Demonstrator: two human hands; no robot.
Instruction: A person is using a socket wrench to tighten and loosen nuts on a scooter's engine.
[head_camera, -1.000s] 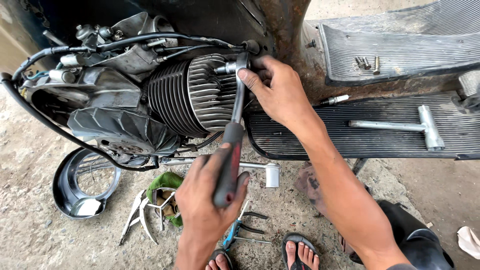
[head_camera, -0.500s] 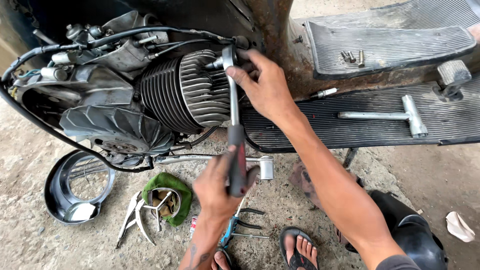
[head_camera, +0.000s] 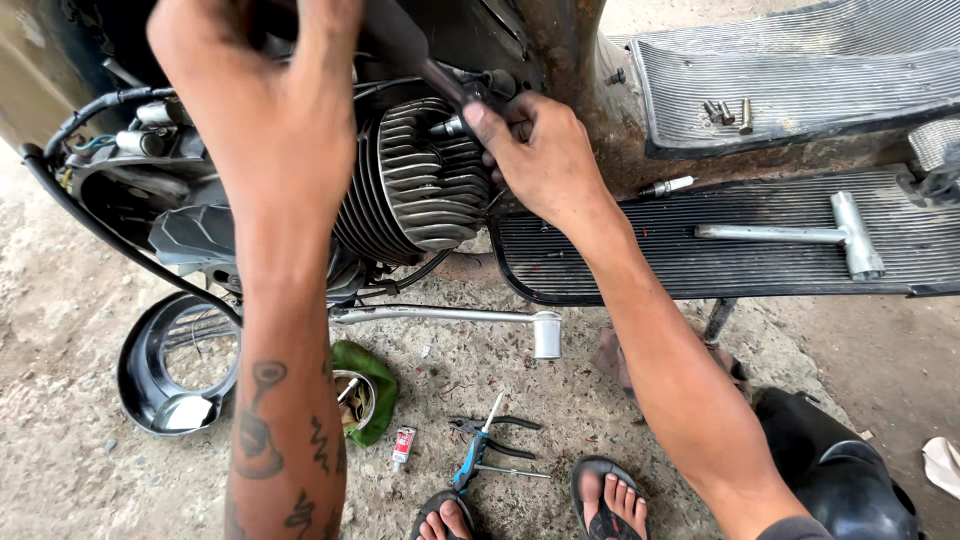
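A black round engine cover (head_camera: 165, 370) is seen on the concrete ground, below and left of the finned engine cylinder (head_camera: 425, 185), with a small metal bowl on a green rag (head_camera: 362, 392) lying beside it. Above, the left hand (head_camera: 265, 85) is raised close to the camera and closed around the dark handle of a ratchet wrench (head_camera: 420, 60), whose shaft runs down to the right toward the top of the cylinder. At the cylinder's head end, the right hand (head_camera: 540, 150) is cupped over the wrench's socket end, fingers curled round it and pressing it onto a fastener that is hidden beneath them. The step in hand is judged to be the turning of a cylinder-head nut, though loosening cannot be told from tightening. For the next stroke, the socket would need to be kept square on the nut while the handle is swung. Below the cylinder, a kick-start lever (head_camera: 450, 318) juts out, and blue-handled pliers (head_camera: 478, 450) lie on the ground near the sandalled feet (head_camera: 610, 495). Right of the cylinder, a T-shaped socket wrench (head_camera: 800, 235) rests on the ribbed footboard (head_camera: 620, 265), and several loose bolts (head_camera: 728, 112) are gathered on the ribbed panel above it.
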